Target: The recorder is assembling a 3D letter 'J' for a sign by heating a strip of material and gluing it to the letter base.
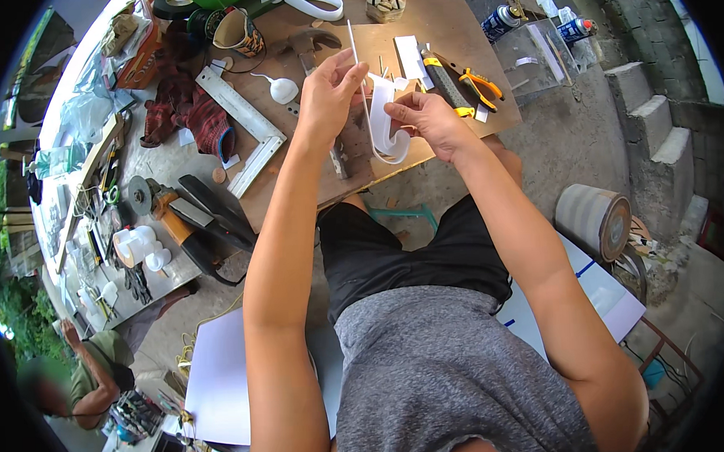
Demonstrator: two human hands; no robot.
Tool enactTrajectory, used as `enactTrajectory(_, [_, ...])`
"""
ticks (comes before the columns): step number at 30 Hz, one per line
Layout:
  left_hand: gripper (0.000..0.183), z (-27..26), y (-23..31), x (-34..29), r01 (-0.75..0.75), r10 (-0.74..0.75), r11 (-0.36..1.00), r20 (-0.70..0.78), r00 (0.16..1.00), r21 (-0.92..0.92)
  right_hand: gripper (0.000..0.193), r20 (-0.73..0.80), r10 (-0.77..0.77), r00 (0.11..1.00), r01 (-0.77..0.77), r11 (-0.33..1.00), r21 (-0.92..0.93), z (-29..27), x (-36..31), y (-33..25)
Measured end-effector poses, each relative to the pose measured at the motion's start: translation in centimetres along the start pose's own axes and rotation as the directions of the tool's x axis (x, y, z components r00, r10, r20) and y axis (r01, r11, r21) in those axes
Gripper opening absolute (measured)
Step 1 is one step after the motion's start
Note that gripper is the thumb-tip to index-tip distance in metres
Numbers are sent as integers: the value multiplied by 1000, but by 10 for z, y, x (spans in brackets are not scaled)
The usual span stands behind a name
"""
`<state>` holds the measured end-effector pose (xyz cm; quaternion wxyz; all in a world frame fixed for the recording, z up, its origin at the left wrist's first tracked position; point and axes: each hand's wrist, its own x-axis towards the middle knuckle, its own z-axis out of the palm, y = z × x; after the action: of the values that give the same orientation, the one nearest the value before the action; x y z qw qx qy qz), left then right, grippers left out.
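Above the table's near edge I hold a white bent piece [381, 118] that looks like plastic. It has a long thin straight edge on the left and a curled strip at its lower end. My left hand [326, 98] is closed, thumb and fingers pinching the upper part of the thin edge. The fingers of my right hand [432, 123] pinch the curled strip from the right side. Behind my left hand lies a hammer [307, 59], partly hidden. Beside my right hand are a utility knife [446, 81] and yellow-and-black pliers [482, 86].
On the wooden table [441, 12] are a metal square [240, 122], a white dropper bottle [283, 89], a paper cup [239, 33], dark red gloves [204, 124] and a white strip loop [313, 5]. Left stands an angle grinder [171, 210]; right, spray cans [500, 22]. Another person [101, 362] is lower left.
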<state>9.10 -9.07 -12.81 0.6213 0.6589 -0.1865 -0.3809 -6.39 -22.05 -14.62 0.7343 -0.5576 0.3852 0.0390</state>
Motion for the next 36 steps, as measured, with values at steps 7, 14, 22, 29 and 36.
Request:
enactTrajectory(7, [57,5,2,15,-7,8,1000,-62,998,17,41,29,15,999,-15,1000,-3,0,-1,-1])
enactTrajectory(14, [57,4,-4,20,28,-28,1000,-73,997,4,38,25,6,1000,-6,1000,2,2,-2,-3])
enactTrajectory(22, [56,5,-7,23,21,-22,1000,-67,998,-18,38,21,6,1000,-6,1000,-13,2,-3,-6])
enactTrajectory(29, [54,7,-10,33,34,-20,980,-74,997,195,39,43,-6,999,7,1000,-14,2,0,-6])
enactTrajectory(36, [54,11,-13,36,8,6,986,-80,997,169,40,38,-36,999,37,999,-14,1,0,-3])
